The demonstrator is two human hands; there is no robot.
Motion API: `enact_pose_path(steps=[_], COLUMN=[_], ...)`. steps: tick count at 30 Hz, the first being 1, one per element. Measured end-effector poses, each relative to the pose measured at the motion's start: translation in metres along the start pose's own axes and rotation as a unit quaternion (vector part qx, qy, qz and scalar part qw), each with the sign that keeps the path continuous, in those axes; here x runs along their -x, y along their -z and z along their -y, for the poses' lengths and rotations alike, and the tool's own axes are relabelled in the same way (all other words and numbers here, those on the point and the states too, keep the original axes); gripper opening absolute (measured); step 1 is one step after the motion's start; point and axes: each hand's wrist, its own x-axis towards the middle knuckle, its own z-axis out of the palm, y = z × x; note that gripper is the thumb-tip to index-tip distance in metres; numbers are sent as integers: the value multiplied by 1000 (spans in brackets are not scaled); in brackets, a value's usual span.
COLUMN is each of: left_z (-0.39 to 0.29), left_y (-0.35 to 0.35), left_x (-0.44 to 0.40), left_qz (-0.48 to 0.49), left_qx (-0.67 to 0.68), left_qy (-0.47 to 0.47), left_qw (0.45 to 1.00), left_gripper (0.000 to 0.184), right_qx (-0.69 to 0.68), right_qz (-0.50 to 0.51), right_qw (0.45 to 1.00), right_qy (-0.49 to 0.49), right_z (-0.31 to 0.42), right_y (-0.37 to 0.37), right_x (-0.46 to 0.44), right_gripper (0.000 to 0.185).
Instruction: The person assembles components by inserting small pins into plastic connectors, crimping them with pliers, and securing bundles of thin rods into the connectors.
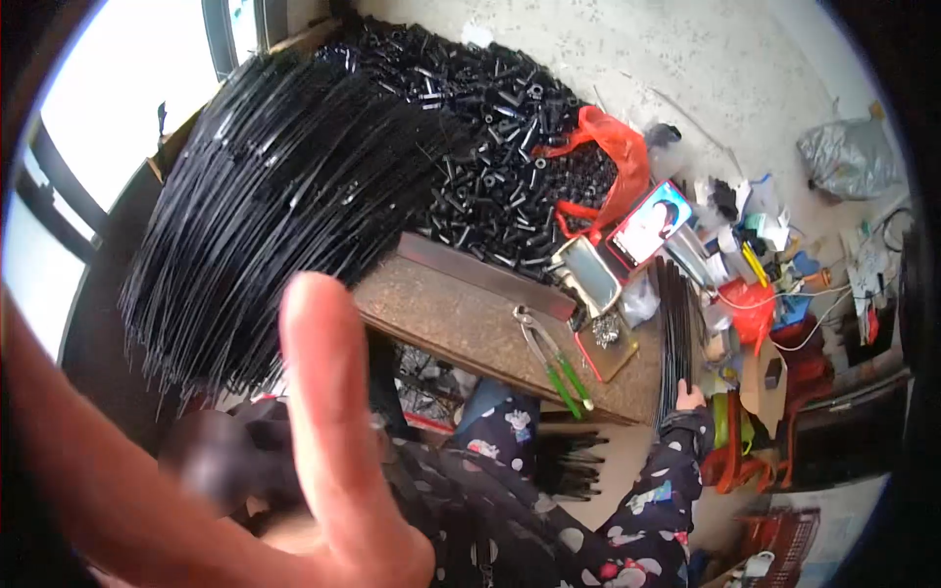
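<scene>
My left hand point(338, 431) looms large and blurred close to the lens at lower left. One digit points up and another stretches off to the left, apart from it, with nothing between them. On the right, my right hand point(691, 396) is closed around the lower end of a bundle of thin black rods point(674, 323) at the workbench's right end; its fingers are partly hidden. A much larger bundle of long thin black rods point(284, 196) fans out at upper left. Green-handled pliers point(559, 367) lie on the wooden workbench point(441, 299), left of my right hand.
A heap of short black tubular parts point(490, 147) covers the back, with a red plastic bag point(627, 162) beside it. A metal bar point(485, 274) edges the heap. A lit phone point(651, 227), a metal-rimmed tray point(588, 274) and assorted clutter point(750, 245) stand at right.
</scene>
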Motion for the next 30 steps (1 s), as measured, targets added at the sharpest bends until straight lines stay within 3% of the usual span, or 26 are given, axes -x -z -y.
enact_pose_path(steps=[2, 6, 12, 16, 19, 21, 25, 29, 30], left_z=[5, 8, 7, 3, -3, -7, -20, -33, -34], left_y=[2, 8, 9, 3, -1, -6, -12, 9, 39], left_x=[2, 8, 10, 5, 0, 0, -5, -23, -39], left_qz=[-5, 2, -2, -4, 5, 20, 26, 26, 87], left_qx=[2, 2, 3, -2, -9, -15, -23, -122, -255], left_qy=[2, 14, 12, -3, -5, -9, -28, -74, -68], left_qw=[1000, 1000, 1000, 1000, 1000, 1000, 999, 989, 961], left_gripper=[40, 39, 38, 37, 37, 37, 37, 36, 44], right_qx=[60, -14, 13, -18, -265, -450, -423, -410, -375], right_qz=[-7, 2, -28, -74, -91, -73, -181, -102, -76], right_qw=[998, 1000, 999, 994, 944, 869, 804, 797, 808], right_qy=[1, -5, -11, 83, 175, 193, 376, 431, 449], right_z=[-12, -15, -15, 7, 101, 142, 181, 214, 220], right_y=[-5, -3, -4, 26, 134, 183, 227, 210, 195], right_x=[-4, -1, 0, 3, 82, 128, 186, 201, 199], right_gripper=[55, 50, 54, 58, 35, 32, 33, 25, 24])
